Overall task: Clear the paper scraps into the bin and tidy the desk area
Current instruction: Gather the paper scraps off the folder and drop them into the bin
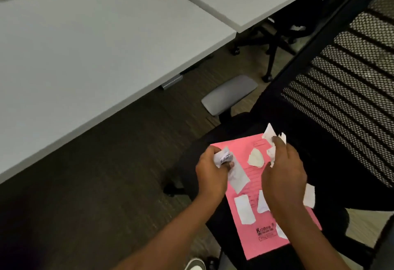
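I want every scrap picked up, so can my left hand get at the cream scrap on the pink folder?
Probably yes: the cream scrap lies uncovered on the pink folder, beside the left hand, though that hand already grips crumpled paper.

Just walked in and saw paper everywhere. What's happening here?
A person is gathering torn paper scraps off a pink folder lying on a black office chair. The left hand grips a crumpled wad; the right hand holds more scraps. Several loose pieces remain on the folder. No bin is in view.
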The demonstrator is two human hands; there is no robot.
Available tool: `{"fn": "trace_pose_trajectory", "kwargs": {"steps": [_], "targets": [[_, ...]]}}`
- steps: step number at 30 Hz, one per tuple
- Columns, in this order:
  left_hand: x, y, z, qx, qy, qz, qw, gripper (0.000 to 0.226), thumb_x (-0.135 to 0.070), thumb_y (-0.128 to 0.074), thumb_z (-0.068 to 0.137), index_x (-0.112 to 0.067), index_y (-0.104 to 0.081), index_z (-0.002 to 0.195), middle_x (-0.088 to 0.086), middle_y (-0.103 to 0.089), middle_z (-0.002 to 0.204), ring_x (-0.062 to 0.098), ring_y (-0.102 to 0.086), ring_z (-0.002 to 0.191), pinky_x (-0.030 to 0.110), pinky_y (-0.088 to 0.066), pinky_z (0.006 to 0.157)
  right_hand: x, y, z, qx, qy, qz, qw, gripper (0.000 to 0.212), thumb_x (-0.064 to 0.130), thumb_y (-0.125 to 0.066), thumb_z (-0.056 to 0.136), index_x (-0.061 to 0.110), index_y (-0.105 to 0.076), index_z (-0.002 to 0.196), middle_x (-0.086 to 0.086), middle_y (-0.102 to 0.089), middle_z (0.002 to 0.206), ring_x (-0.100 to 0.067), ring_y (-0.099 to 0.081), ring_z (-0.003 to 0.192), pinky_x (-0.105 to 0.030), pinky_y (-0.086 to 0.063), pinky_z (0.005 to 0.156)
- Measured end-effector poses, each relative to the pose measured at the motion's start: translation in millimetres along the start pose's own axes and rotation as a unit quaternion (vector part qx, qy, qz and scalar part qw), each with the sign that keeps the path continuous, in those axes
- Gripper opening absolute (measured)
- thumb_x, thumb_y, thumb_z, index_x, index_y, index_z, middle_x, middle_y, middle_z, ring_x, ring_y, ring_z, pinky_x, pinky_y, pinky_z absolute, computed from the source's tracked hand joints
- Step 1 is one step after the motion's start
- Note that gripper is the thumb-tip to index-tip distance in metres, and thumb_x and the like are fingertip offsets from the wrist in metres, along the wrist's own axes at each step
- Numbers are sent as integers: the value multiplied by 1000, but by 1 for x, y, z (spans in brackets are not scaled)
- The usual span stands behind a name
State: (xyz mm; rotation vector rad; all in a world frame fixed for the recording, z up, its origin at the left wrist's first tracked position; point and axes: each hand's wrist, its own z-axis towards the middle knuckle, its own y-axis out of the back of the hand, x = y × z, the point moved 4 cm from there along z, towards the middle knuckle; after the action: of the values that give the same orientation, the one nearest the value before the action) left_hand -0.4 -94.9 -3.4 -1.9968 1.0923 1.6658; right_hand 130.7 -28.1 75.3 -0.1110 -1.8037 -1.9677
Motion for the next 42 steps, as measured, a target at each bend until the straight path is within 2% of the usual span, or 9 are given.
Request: {"fn": "trace_pose_trajectory", "kwargs": {"steps": [5, 12, 15, 21, 24, 31, 34, 38, 42], "targets": [[3, 115, -13, -120, 16, -59, 991, 35, -1, -71, 70, -29, -50, 68, -4, -62, 74, 0, -56, 63, 14, -40, 53, 105, -3, -52, -14, 111, 64, 992, 61, -19, -64, 66, 3, -54, 121, -22, -61, 110, -41, -59, 97, -47, -51, 73], [69, 314, -79, -265, 63, -81, 959, 29, 2, -72, 71, -18, -52, 76, 5, -64, 82, 11, -55, 70, 25, -40, 59, 254, -62, -183, 49, 262, 97, 959, 61, -22, -66, 58, 0, -60, 115, -22, -63, 106, -42, -62, 86, -45, -52, 64], [116, 406, -125, -337, 87, -67, 935, 27, 1, -72, 73, -16, -53, 79, 7, -64, 87, 12, -56, 73, 14, -37, 57, 314, -95, -259, 95, 323, 97, 937, 65, -21, -68, 55, 2, -60, 115, -22, -63, 108, -41, -62, 87, -44, -54, 64], [237, 580, -225, -447, 116, 31, 887, 24, 0, -73, 74, -13, -55, 81, 2, -58, 83, 15, -54, 74, 16, -34, 59, 425, -186, -427, 264, 449, 47, 852, 78, -10, -84, 50, 6, -59, 122, -26, -63, 112, -40, -65, 91, -47, -56, 57], [305, 647, -261, -484, 166, 112, 852, 20, 5, -72, 72, -4, -58, 84, 11, -57, 85, 24, -55, 77, 22, -27, 60, 467, -239, -506, 327, 525, 26, 786, 71, -8, -77, 60, 8, -55, 126, -24, -62, 110, -39, -63, 90, -46, -54, 58], [446, 726, -283, -429, 201, 160, 866, 24, 0, -51, 90, 0, -56, 114, 27, -54, 118, 43, -53, 105, 32, -46, 88, 524, -398, -642, 403, 619, -73, 670, 53, 25, -41, 97, 20, -25, 147, -19, -24, 153, -38, -31, 133, -48, -37, 100], [488, 737, -272, -411, 196, 215, 864, 35, -9, -56, 90, 0, -52, 124, 30, -51, 127, 45, -51, 113, 49, -45, 95, 529, -445, -666, 337, 682, -70, 645, 47, 17, -47, 94, 13, -40, 141, -27, -41, 141, -41, -42, 127, -47, -42, 97], [533, 743, -243, -365, 181, 289, 866, 38, -12, -54, 91, 1, -48, 127, 31, -48, 130, 46, -49, 115, 51, -45, 95, 530, -485, -672, 247, 719, -140, 634, 43, 33, -68, 79, 25, -63, 121, -14, -67, 114, -29, -65, 99, -35, -55, 68], [569, 737, -224, -285, 227, 313, 877, 57, -17, -59, 89, -3, -35, 138, 28, -41, 138, 45, -40, 125, 52, -34, 103, 518, -532, -675, 332, 706, -151, 607, 80, 35, -63, 84, 20, -18, 148, -26, -26, 148, -45, -30, 131, -56, -40, 94]]}}
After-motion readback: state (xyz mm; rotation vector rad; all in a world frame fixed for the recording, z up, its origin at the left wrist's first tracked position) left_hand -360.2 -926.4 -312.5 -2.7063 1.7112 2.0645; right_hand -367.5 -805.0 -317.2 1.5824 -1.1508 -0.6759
